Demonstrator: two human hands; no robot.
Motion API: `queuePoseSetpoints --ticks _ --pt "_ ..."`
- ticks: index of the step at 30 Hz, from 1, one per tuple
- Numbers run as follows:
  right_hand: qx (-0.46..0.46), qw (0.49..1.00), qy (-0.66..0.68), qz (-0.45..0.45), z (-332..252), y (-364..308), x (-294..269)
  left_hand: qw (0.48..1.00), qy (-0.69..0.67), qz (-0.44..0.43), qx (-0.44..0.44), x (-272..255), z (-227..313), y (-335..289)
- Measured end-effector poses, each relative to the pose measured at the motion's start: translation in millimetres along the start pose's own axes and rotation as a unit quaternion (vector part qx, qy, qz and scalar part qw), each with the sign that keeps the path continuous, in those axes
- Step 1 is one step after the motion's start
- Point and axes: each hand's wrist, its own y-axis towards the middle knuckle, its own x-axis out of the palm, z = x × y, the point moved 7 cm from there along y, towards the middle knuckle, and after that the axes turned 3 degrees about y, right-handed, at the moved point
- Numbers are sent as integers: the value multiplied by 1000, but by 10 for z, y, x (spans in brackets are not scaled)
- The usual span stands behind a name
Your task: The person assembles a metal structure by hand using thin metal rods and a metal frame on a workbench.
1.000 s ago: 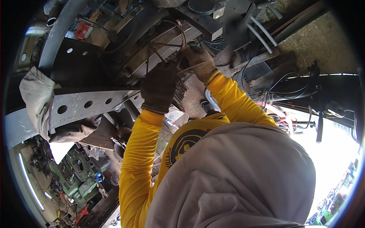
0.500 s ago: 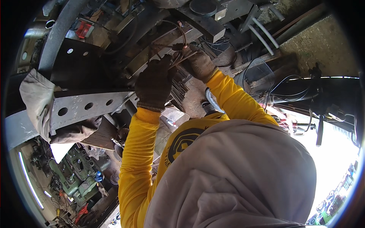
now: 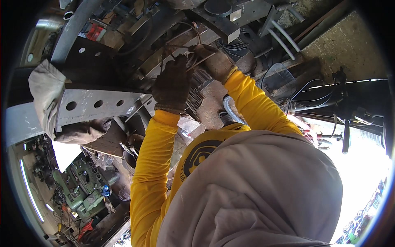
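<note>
Both my hands wear dark, dirty work gloves and are close together near the top of the view. My left hand (image 3: 172,88) is closed, its fingers mostly hidden behind its back. A thin straight metal rod (image 3: 200,62) slants from beside that hand across the front of my right glove. My right hand (image 3: 218,65) has its fingers curled at the lower end of a thin, curved reddish rod (image 3: 198,32), which arches up and to the left. Its fingertips are partly hidden. Several thin bars (image 3: 195,99) lie beneath, between my forearms.
To the left is a grey steel beam with round holes (image 3: 84,105), with a cloth (image 3: 47,92) draped over it. Dark steel plates and a block (image 3: 230,35) stand beyond my hands. A wire mesh basket (image 3: 277,78) is at right; a green machine (image 3: 80,185) stands lower left.
My left hand shifts slightly right and down in the view. The straight rod now lies more plainly across my right glove, and the right fingers have turned a little. The whole view has shifted slightly.
</note>
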Motion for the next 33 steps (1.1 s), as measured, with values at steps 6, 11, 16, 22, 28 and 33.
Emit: queuePoseSetpoints --ticks 6,11,16,22,28,33 --pt "-322 817 -468 -98 140 11 -23 999 -28 8 33 -79 13 -34" --pt "-205 942 -261 -53 451 159 -160 995 86 -34 33 -79 -16 -36" --pt "-54 991 124 15 405 -18 93 988 102 -17 112 139 -109 47" --pt "-101 991 -84 19 298 46 -76 992 84 11 94 17 -53 6" --pt "-238 858 -451 61 -269 -83 -18 993 85 49 61 -107 142 -119" --pt "-315 699 -641 39 -203 -365 337 998 31 8 48 -35 -10 -242"
